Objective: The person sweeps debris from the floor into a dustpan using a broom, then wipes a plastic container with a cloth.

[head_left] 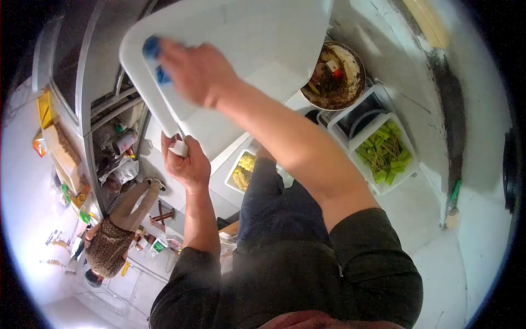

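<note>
A large white plastic tub [263, 38] is tilted up in front of me, its pale inner surface towards me. My left hand [189, 164] is closed around the tub's rim at the lower left corner. My right hand [200, 71] presses a blue cloth [152, 47] against the tub near its upper left edge. The fingers are blurred by motion, and blue shows at and below the fingertips. Part of the tub runs out of the top of the view.
To the right stand a food-stained round pan [359, 74] and a white bin of skewered green vegetables [383, 151]. A tray of yellow food [244, 170] is by my legs. Cluttered shelves [118, 145] line the left, with another person [112, 241] beyond.
</note>
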{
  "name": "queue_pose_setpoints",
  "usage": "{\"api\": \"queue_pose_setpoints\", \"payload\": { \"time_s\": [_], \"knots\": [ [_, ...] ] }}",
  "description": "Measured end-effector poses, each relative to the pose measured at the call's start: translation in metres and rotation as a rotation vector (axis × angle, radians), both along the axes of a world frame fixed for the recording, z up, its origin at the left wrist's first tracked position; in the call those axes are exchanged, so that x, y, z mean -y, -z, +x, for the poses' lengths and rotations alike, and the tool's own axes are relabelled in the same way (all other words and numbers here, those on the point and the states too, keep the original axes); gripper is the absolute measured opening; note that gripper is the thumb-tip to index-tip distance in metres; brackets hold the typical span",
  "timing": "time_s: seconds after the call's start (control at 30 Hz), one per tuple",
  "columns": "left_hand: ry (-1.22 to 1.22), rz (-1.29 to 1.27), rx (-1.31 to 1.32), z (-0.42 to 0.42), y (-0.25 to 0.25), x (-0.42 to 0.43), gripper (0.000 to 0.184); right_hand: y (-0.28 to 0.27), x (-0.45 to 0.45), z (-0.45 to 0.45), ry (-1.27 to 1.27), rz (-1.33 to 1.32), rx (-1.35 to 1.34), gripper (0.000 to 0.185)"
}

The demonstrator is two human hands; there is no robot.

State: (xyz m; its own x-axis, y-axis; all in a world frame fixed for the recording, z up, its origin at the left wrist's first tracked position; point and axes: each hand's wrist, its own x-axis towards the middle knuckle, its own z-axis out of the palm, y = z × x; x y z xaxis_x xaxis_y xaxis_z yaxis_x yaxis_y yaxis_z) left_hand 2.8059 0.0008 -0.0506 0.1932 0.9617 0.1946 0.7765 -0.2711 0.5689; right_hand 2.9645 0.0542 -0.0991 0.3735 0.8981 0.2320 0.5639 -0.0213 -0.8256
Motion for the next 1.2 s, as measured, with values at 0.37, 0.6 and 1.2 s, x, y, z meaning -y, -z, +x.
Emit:
{"api": "queue_pose_setpoints", "payload": {
  "time_s": [0.37, 0.6, 1.2],
  "knots": [
    [-0.105, -0.056, 0.02, -0.005, -0.018, -0.01, 0.005, 0.058, 0.01, 0.093, 0.042, -0.548, 0.342, 0.06],
    [0.101, 0.051, 0.08, -0.01, -0.023, 0.005, 0.005, 0.068, -0.027, 0.151, 0.037, -0.776, -0.214, 0.061],
    [0.121, 0.053, 0.08, -0.012, -0.026, -0.001, 0.013, 0.033, -0.023, 0.149, -0.001, -0.577, 0.221, 0.059]
  ]
}}
